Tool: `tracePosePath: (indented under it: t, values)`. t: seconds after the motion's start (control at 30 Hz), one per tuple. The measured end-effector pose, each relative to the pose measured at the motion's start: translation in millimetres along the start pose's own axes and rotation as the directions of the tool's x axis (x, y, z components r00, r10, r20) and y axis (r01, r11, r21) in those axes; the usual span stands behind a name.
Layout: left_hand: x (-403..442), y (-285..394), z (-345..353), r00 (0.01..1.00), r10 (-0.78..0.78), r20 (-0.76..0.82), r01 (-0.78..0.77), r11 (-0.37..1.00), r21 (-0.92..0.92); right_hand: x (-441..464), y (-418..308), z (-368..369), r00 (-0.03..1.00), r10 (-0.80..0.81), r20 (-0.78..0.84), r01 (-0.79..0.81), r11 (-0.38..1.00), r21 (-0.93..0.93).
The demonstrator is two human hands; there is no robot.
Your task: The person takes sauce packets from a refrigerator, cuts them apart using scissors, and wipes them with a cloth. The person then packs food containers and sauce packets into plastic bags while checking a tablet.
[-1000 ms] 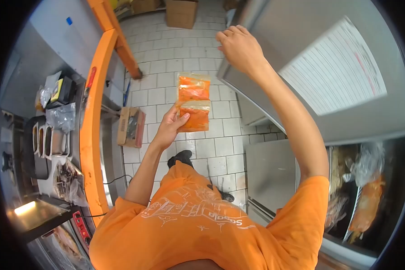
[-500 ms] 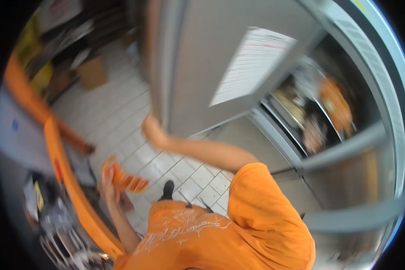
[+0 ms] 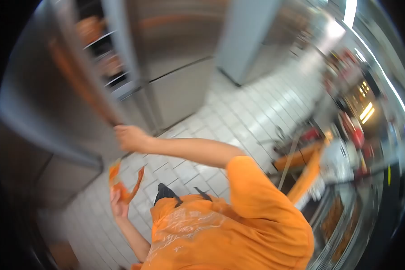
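Note:
My left hand (image 3: 119,205) is closed on bent, flat plastic bags of orange food (image 3: 123,191), held low over the tiled floor. My right arm reaches across in front of me. The curled fingers of my right hand (image 3: 133,138) are at the lower edge of a metal fridge door (image 3: 83,81), which stands partly open. Through the gap, orange food (image 3: 90,30) and a pinkish item (image 3: 110,64) show on the shelves, blurred by motion.
More steel cabinet doors (image 3: 180,85) stand beyond the fridge. At the right are an orange frame (image 3: 308,173), a clear plastic bag (image 3: 337,162) and a counter with food trays (image 3: 333,218). A brown box (image 3: 64,255) lies at the lower left.
The view has swung round to the right. The fridge door's gap has narrowed, with my right hand now at its edge. The orange bags have stayed in my left hand and are bent apart.

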State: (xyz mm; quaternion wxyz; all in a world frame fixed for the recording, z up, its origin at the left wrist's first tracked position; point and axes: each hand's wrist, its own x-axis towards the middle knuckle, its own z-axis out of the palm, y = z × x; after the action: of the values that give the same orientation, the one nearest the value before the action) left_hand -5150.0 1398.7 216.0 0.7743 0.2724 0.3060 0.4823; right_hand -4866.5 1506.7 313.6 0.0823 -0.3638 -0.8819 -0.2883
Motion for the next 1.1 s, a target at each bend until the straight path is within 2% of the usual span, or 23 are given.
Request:
tracePosePath:
  t: [0.03,0.1,0.13,0.2,0.23,0.3,0.37,0.43,0.47,0.5,0.53,0.6,0.63,0.67,0.7,0.73,0.77,0.83,0.9,0.93,1.0,1.03,1.1]
  values:
    - [13.1,-9.7,19.5,1.000,-0.008,0.020,0.010,0.997,-0.082,-15.0,18.4,-5.0,0.996,0.062,0.067,-0.081,0.943,0.323]
    - [73.8,-18.0,7.5,0.973,-0.024,0.229,0.068,0.980,-0.186,-31.9,49.4,-26.8,0.960,0.268,0.073,-0.240,0.667,0.705]
    - [101.9,-18.9,31.4,0.959,-0.066,0.274,0.116,0.978,-0.172,-45.4,70.2,-21.4,0.923,0.343,0.171,-0.346,0.552,0.759]
    - [136.8,-27.5,94.4,0.972,-0.107,0.208,0.162,0.949,-0.271,-87.1,113.6,-5.0,0.821,0.461,0.336,-0.496,0.286,0.819]
    - [155.1,-58.2,123.4,0.964,-0.120,0.238,0.182,0.949,-0.259,-135.0,131.2,6.9,0.762,0.509,0.401,-0.533,0.141,0.834]
    - [199.4,-101.9,168.4,0.914,-0.152,0.376,0.206,0.972,-0.109,-229.4,158.0,48.9,0.739,0.475,0.478,-0.571,0.064,0.819]
    - [253.9,-140.3,220.3,0.903,-0.213,0.373,0.218,0.976,0.030,-318.2,158.6,88.0,0.619,0.560,0.550,-0.600,-0.114,0.792]
    - [289.2,-180.3,298.6,0.817,-0.396,0.420,0.353,0.918,0.179,-432.3,121.0,134.6,0.276,0.696,0.663,-0.662,-0.362,0.656]
    - [310.4,-201.0,328.3,0.794,-0.432,0.427,0.385,0.902,0.195,-494.1,91.4,144.2,0.156,0.796,0.585,-0.880,-0.157,0.448]
    - [334.9,-223.4,362.6,0.691,-0.545,0.475,0.486,0.837,0.253,-544.7,66.7,128.7,-0.124,0.686,0.717,-0.969,-0.240,0.063]
    - [357.9,-244.6,401.4,0.564,-0.642,0.520,0.569,0.758,0.319,-599.0,29.0,110.2,-0.272,0.632,0.726,-0.955,-0.270,-0.122]
    - [391.2,-286.0,481.6,0.460,-0.697,0.551,0.578,0.705,0.409,-737.5,-123.8,134.5,-0.732,0.484,0.479,-0.681,-0.542,-0.492]
    - [404.8,-308.0,518.1,0.402,-0.726,0.558,0.571,0.675,0.467,-725.2,-130.4,61.5,-0.909,0.202,0.365,-0.393,-0.708,-0.587]
    - [422.7,-330.3,553.2,0.338,-0.753,0.564,0.550,0.645,0.531,-770.5,-222.5,52.5,-0.953,-0.263,0.150,0.270,-0.963,0.023]
    - [439.5,-354.4,589.0,0.279,-0.782,0.558,0.548,0.607,0.576,-735.2,-195.6,6.2,-0.892,-0.442,-0.098,0.449,-0.891,-0.067]
    - [454.4,-380.5,624.8,0.202,-0.771,0.604,0.536,0.603,0.591,-743.8,-241.2,-5.5,-0.872,-0.481,-0.086,0.480,-0.877,0.037]
    - [470.2,-408.1,658.0,0.129,-0.751,0.648,0.525,0.606,0.598,-693.4,-161.5,-68.4,-0.791,-0.612,0.001,0.602,-0.777,0.182]
    - [506.5,-465.4,722.2,-0.004,-0.754,0.657,0.502,0.567,0.653,-729.5,-263.1,-23.8,-0.805,-0.550,-0.223,0.478,-0.823,0.306]
    - [523.3,-513.9,790.2,-0.054,-0.692,0.720,0.522,0.595,0.611,-718.3,-196.5,-11.9,-0.672,-0.729,-0.130,0.513,-0.585,0.629]
    - [533.6,-537.0,814.4,-0.067,-0.696,0.715,0.521,0.586,0.620,-717.3,-164.6,-10.2,-0.561,-0.828,0.021,0.457,-0.288,0.841]
    - [554.2,-578.7,863.6,-0.015,-0.723,0.691,0.592,0.550,0.589,-760.7,-144.8,63.5,-0.438,-0.888,0.140,0.443,-0.078,0.893]
    - [564.8,-600.3,886.2,0.008,-0.714,0.700,0.589,0.569,0.573,-791.2,-98.7,69.8,-0.460,-0.876,0.142,0.447,-0.091,0.890]
    - [589.6,-635.0,928.2,0.039,-0.712,0.701,0.653,0.549,0.521,-854.4,38.7,109.9,-0.537,-0.753,0.382,0.689,-0.130,0.713]
